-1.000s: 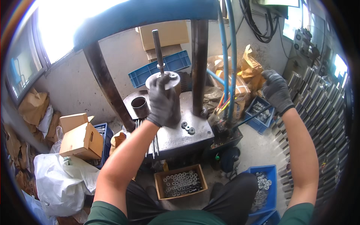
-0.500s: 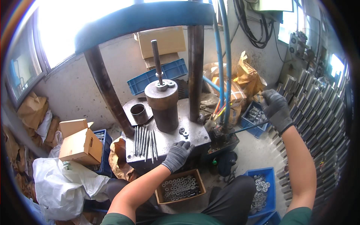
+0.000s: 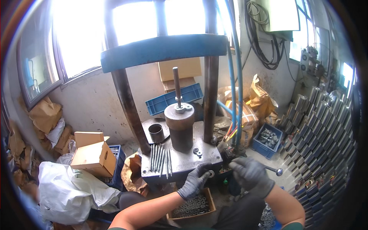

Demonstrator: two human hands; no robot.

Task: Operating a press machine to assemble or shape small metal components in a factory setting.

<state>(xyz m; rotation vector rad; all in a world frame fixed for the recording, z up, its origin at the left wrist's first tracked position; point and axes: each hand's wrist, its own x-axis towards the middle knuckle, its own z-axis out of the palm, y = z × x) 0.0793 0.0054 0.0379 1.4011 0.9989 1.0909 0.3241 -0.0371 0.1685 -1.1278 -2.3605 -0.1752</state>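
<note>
My left hand (image 3: 193,181), in a grey glove, is closed in a pinch on a small metal ring (image 3: 211,174) at the front edge of the press table (image 3: 207,154). Just to its right is my right hand (image 3: 251,175), also gloved and smeared by motion. Its fingers look bent, but what they hold cannot be seen. Behind it a lever with a ball end (image 3: 279,172) sticks out. On the table stand a thick steel cylinder (image 3: 181,132) with an upright rod (image 3: 176,82), a short tube (image 3: 156,133), several thin rods (image 3: 160,159) and small rings (image 3: 197,152).
Below my hands sits a box of rings (image 3: 193,207). Press columns (image 3: 128,107) carry a blue crossbeam (image 3: 165,50). Stacked metal cylinders (image 3: 318,142) fill the right side. A blue bin (image 3: 266,142), a cardboard box (image 3: 94,157) and a white sack (image 3: 65,191) lie around.
My right hand has come down and left, from beyond the lever's end toward my left hand. The lever end sits lower. My left hand now has a ring in it. The view has tilted upward.
</note>
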